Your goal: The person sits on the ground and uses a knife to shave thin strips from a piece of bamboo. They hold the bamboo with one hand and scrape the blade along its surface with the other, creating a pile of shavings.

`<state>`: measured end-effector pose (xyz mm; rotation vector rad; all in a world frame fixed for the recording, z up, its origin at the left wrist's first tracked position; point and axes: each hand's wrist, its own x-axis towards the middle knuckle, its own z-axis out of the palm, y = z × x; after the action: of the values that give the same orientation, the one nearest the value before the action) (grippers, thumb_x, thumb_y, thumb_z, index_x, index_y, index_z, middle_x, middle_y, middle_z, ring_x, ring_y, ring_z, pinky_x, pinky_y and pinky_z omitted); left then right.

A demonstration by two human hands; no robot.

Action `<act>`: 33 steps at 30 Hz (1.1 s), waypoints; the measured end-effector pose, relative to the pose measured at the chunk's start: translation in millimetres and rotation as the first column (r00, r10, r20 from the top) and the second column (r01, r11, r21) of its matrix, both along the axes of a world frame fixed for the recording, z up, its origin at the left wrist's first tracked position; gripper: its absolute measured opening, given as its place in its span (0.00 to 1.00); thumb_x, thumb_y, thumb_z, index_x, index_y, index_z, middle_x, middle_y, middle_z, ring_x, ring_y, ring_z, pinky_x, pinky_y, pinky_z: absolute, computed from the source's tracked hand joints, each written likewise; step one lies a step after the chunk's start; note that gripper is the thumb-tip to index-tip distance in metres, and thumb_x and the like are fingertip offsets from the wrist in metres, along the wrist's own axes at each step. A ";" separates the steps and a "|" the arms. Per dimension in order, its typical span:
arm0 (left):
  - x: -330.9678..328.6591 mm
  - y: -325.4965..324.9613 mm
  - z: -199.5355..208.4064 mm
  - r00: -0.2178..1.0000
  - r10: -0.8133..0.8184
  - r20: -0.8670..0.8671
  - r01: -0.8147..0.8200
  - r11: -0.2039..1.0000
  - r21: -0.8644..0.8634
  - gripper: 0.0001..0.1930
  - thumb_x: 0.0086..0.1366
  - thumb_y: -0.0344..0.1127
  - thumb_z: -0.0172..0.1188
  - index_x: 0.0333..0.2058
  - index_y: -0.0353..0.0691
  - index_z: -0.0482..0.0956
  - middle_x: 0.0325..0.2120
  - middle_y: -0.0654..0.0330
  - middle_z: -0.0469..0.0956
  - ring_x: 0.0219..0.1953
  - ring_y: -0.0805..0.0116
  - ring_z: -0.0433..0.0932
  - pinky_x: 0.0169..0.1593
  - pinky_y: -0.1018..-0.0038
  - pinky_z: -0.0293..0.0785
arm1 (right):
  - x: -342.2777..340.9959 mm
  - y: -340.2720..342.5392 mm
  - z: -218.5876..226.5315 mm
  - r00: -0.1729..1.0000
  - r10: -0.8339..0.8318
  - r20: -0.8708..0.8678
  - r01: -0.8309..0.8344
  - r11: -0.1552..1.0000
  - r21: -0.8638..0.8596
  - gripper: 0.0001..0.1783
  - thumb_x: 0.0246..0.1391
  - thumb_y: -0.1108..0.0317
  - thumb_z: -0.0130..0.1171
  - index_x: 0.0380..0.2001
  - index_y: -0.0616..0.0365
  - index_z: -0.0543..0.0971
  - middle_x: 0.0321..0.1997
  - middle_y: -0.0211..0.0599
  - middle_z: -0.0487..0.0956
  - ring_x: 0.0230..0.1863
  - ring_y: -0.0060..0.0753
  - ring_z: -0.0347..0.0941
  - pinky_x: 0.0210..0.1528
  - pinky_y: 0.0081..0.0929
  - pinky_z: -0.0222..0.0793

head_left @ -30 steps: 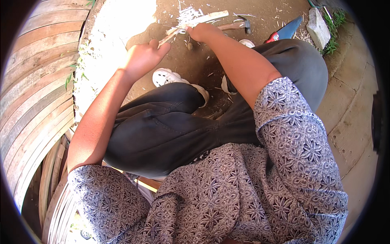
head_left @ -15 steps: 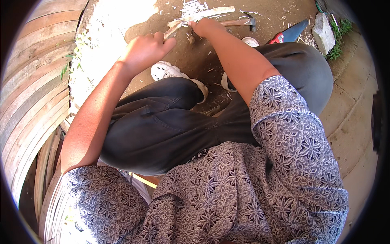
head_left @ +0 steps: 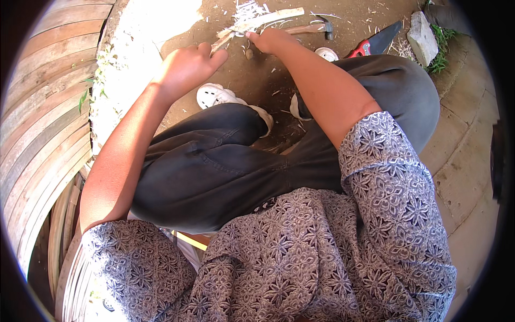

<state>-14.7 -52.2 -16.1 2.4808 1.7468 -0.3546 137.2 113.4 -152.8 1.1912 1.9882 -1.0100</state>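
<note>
Both my arms reach out past my knees. My left hand [head_left: 188, 67] is closed around one end of a slim wooden stick [head_left: 222, 41], which slants up to the right. At its far end is my right hand [head_left: 268, 41], fingers curled and thumb toward the stick; what those fingers grip is hidden. Just beyond the hands a long pale wood strip [head_left: 276, 17] lies over a heap of white shavings [head_left: 250, 9]. Beside my right hand, on the dirt, rests a hammer [head_left: 311, 28] with a wooden handle.
A handsaw [head_left: 377, 39] with a red handle lies beyond my right knee, next to a pale stone block [head_left: 422, 38] and grass. My white shoes [head_left: 214, 96] are on the dirt ground. Wooden slats [head_left: 53, 70] run along the left; paving [head_left: 466, 155] is at the right.
The whole view has shifted slightly. My right elbow has swung a little outward, and the right hand sits slightly further left. Both hands stay around the same stick area.
</note>
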 end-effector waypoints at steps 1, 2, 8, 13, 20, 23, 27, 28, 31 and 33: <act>2.2 1.4 1.3 1.000 -0.014 0.018 0.014 1.000 0.008 0.12 0.55 0.30 0.59 0.39 0.46 0.72 0.28 0.55 0.72 0.25 0.57 0.79 0.26 0.64 0.77 | -0.5 0.3 -3.9 1.000 0.011 0.003 -0.011 1.000 -0.002 0.40 0.65 0.32 0.41 0.61 0.55 0.76 0.64 0.42 0.76 0.65 0.49 0.72 0.63 0.48 0.68; 3.3 3.9 2.9 0.999 -0.032 0.034 0.031 0.999 0.015 0.12 0.55 0.30 0.60 0.39 0.45 0.72 0.27 0.55 0.72 0.25 0.57 0.79 0.25 0.63 0.77 | -1.4 1.6 -13.6 1.000 0.005 0.006 -0.005 1.000 0.021 0.40 0.65 0.32 0.41 0.60 0.54 0.77 0.64 0.42 0.76 0.64 0.48 0.72 0.63 0.48 0.68; 10.1 6.8 10.4 0.999 -0.020 0.043 0.021 1.000 -0.015 0.10 0.56 0.29 0.59 0.37 0.41 0.70 0.26 0.53 0.76 0.25 0.55 0.82 0.24 0.63 0.79 | -11.7 3.4 -25.7 1.000 -0.008 0.011 0.007 0.999 0.040 0.39 0.65 0.32 0.41 0.58 0.54 0.79 0.60 0.41 0.79 0.62 0.45 0.75 0.60 0.44 0.70; 8.8 5.5 4.3 0.999 -0.031 0.009 0.031 0.999 -0.034 0.11 0.55 0.30 0.60 0.38 0.43 0.71 0.27 0.54 0.73 0.24 0.56 0.80 0.22 0.64 0.77 | -9.5 7.2 -20.4 0.999 -0.006 -0.051 0.008 1.000 0.025 0.39 0.64 0.33 0.41 0.57 0.56 0.79 0.59 0.43 0.80 0.60 0.46 0.76 0.60 0.44 0.70; 10.2 12.4 10.5 0.998 -0.050 0.026 0.050 0.999 0.009 0.11 0.55 0.30 0.59 0.37 0.43 0.71 0.26 0.53 0.73 0.23 0.56 0.79 0.21 0.63 0.75 | -4.3 3.1 1.9 1.000 0.030 -0.010 -0.030 0.999 -0.023 0.42 0.64 0.32 0.41 0.58 0.59 0.78 0.60 0.47 0.78 0.61 0.50 0.75 0.61 0.47 0.69; 16.5 16.0 18.8 0.998 -0.037 0.042 0.040 0.996 -0.081 0.09 0.59 0.29 0.58 0.38 0.40 0.71 0.26 0.52 0.77 0.29 0.53 0.83 0.26 0.61 0.80 | -6.6 3.5 6.6 0.999 0.033 0.011 -0.032 0.999 -0.035 0.42 0.64 0.31 0.41 0.57 0.59 0.78 0.60 0.46 0.78 0.61 0.50 0.74 0.62 0.47 0.69; 20.0 20.3 17.5 0.996 -0.050 0.067 0.055 0.996 -0.075 0.08 0.59 0.29 0.58 0.38 0.40 0.72 0.25 0.52 0.76 0.28 0.52 0.83 0.26 0.60 0.80 | -6.9 4.7 -22.2 1.000 0.015 -0.001 -0.015 0.999 0.046 0.41 0.64 0.31 0.42 0.55 0.58 0.80 0.57 0.45 0.81 0.59 0.48 0.76 0.60 0.47 0.70; 20.2 18.8 17.7 0.996 -0.045 0.073 0.050 0.996 -0.080 0.08 0.60 0.29 0.58 0.38 0.40 0.72 0.24 0.52 0.76 0.28 0.52 0.83 0.26 0.59 0.80 | -9.9 1.8 -24.9 1.000 0.021 -0.011 -0.019 0.995 0.100 0.40 0.64 0.31 0.42 0.54 0.58 0.80 0.56 0.45 0.81 0.58 0.48 0.77 0.59 0.47 0.71; 21.0 15.7 18.7 0.996 -0.023 0.087 0.030 0.996 -0.080 0.08 0.60 0.29 0.58 0.38 0.39 0.72 0.24 0.52 0.76 0.28 0.52 0.82 0.26 0.59 0.80 | -14.4 -2.4 -30.4 1.000 -0.024 0.012 0.023 0.997 0.076 0.41 0.64 0.31 0.42 0.53 0.58 0.81 0.55 0.45 0.81 0.58 0.49 0.77 0.59 0.47 0.70; 18.6 10.0 15.4 0.996 -0.015 0.084 0.019 0.998 -0.052 0.09 0.58 0.29 0.59 0.37 0.39 0.71 0.24 0.53 0.75 0.27 0.54 0.82 0.25 0.61 0.79 | -19.9 4.2 -30.3 0.999 -0.015 0.033 0.016 1.000 -0.019 0.41 0.63 0.31 0.41 0.52 0.58 0.82 0.56 0.46 0.81 0.59 0.49 0.76 0.60 0.47 0.70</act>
<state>4.0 -42.3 -0.7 2.4380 1.6638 -0.2892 117.3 117.6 -183.1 1.2069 1.9422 -1.0085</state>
